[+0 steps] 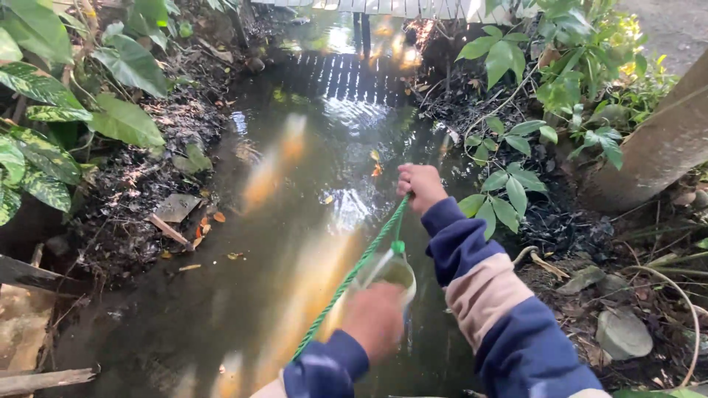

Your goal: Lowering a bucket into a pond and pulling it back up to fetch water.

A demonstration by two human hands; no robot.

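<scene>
Bottle [391, 271] just above left hand [375, 320]

One package only — a clear plastic bottle [389, 271], low centre, hanging over the murky water. Green cap up top, tied to a green rope [354, 278] running diagonally past it. Body see-through, greenish-brown liquid inside, blurred. Left hand [375, 321] just below it, touching or not — can't tell. No labels, signs or screens.
</scene>
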